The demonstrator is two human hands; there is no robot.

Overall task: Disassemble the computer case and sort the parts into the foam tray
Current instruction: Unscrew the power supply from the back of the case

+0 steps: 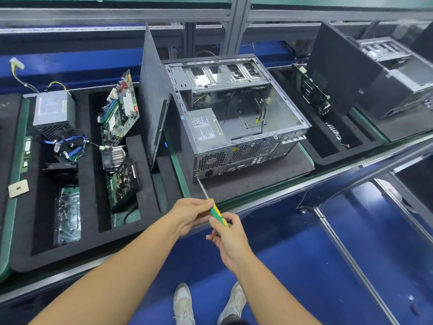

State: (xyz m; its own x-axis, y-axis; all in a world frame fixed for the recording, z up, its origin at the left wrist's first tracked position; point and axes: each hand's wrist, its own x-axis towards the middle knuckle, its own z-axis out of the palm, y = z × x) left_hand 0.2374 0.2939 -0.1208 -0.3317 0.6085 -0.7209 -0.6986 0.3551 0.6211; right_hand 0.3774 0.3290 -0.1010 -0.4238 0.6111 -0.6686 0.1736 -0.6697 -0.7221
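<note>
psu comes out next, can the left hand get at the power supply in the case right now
Probably, once freed: the left hand pinches the screwdriver, but the power supply lies uncovered at the open top of the case, with nothing over it.

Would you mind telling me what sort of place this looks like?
Probably a workshop teardown line: an opened computer case, a foam tray holding pulled parts, and another case further along.
</note>
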